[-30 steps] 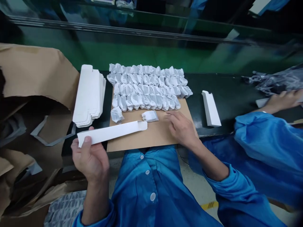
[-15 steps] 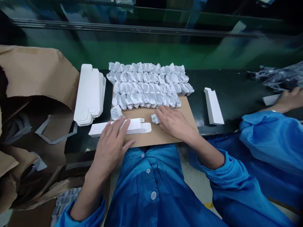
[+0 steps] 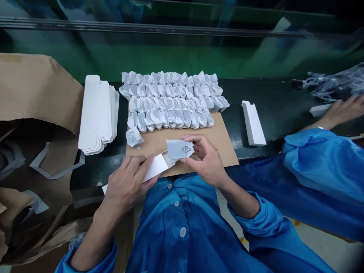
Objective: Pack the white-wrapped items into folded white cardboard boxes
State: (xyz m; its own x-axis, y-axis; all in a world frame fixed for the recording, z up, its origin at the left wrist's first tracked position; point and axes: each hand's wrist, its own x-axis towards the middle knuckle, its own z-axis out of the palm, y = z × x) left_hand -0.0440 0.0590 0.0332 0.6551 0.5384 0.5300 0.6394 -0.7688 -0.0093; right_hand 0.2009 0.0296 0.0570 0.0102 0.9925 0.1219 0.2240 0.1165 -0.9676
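My left hand [image 3: 129, 180] is wrapped round a long white carton [image 3: 155, 168], whose open end points up and to the right. Between the fingers and thumb of my right hand [image 3: 207, 159] is a small white wrapped packet [image 3: 179, 149] with a printed recycling mark. The packet's lower edge is at the carton's mouth; I cannot tell if it is inside. Under both hands lies a brown cardboard sheet [image 3: 224, 146]. Several rows of similar wrapped packets [image 3: 173, 100] cover its far part, and one loose packet [image 3: 134, 137] sits in front of them at the left.
Flat white cartons [image 3: 95, 113] are stacked at the left. A folded white carton [image 3: 254, 123] stands on the dark table at the right. Farther right are a co-worker's hand [image 3: 341, 112] and clear plastic bags [image 3: 332, 85]. A big brown cardboard box [image 3: 36, 87] is at far left.
My left hand has gripped the carton and tilted its open end upward. My right hand has lifted a packet from the sheet and brought it left to the carton's mouth.
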